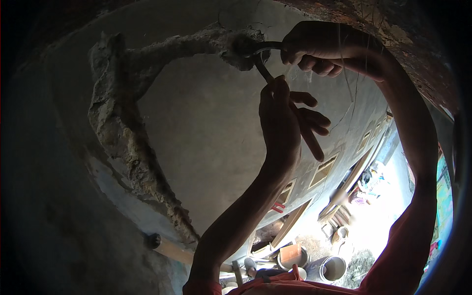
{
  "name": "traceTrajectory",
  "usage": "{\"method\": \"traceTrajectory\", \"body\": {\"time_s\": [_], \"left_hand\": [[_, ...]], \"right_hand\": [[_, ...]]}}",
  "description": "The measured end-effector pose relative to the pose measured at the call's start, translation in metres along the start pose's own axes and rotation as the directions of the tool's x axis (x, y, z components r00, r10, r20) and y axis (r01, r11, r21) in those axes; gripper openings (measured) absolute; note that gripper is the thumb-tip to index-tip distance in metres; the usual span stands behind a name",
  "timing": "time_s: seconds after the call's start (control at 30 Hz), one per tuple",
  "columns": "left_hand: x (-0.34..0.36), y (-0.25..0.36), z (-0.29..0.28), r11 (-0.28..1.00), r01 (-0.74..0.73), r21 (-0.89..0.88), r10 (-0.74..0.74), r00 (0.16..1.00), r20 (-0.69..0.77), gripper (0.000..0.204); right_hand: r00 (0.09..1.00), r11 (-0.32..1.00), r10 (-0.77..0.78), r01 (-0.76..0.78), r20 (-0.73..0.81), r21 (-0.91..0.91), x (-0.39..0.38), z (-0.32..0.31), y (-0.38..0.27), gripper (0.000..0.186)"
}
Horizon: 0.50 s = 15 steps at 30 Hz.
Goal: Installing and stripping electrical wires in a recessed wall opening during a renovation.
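Both arms are raised in front of a grey plastered wall (206,123), at a rough dark hole (241,44) in a band of lumpy mortar (172,49). My left hand (281,115) is closed round a slim hand tool (310,140); its reddish handle points down to the right and its dark upper end reaches the hole. Shadow hides the tool's exact kind. My right hand (327,49), to the upper right, grips a dark curved piece (269,45) like a cable or thin tube. This piece arcs towards the hole and meets the tool's tip; its far end is lost in shadow.
The mortar band bends down the left side (125,128). A pole (172,250) juts out at lower left. Far below lie buckets (333,268), a reddish block (290,254) and brightly lit ground. A red-handled tool (278,207) rests near wall openings (323,171). Thin wires (346,78) hang by my right hand.
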<state>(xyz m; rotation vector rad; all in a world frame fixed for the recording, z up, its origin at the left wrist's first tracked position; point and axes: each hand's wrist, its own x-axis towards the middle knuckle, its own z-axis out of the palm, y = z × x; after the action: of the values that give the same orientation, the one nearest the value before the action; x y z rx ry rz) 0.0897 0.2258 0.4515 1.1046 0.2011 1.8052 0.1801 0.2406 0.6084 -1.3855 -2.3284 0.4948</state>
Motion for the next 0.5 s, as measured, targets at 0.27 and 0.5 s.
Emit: {"method": "traceTrajectory", "body": {"time_s": [0.27,0.5], "left_hand": [[0.003,0.003,0.002,0.999,0.019,-0.034,-0.021,0.998,-0.055,0.043],[-0.004,0.044,-0.014,0.982,0.141,0.126,-0.127,0.986,-0.111,0.043]], "right_hand": [[0.991,0.955,-0.079,0.045,-0.106,-0.293,-0.008,0.002,0.005,0.023],[0.744,0.258,-0.665,0.144,-0.067,-0.955,0.013,-0.017,0.024,0.031]]}}
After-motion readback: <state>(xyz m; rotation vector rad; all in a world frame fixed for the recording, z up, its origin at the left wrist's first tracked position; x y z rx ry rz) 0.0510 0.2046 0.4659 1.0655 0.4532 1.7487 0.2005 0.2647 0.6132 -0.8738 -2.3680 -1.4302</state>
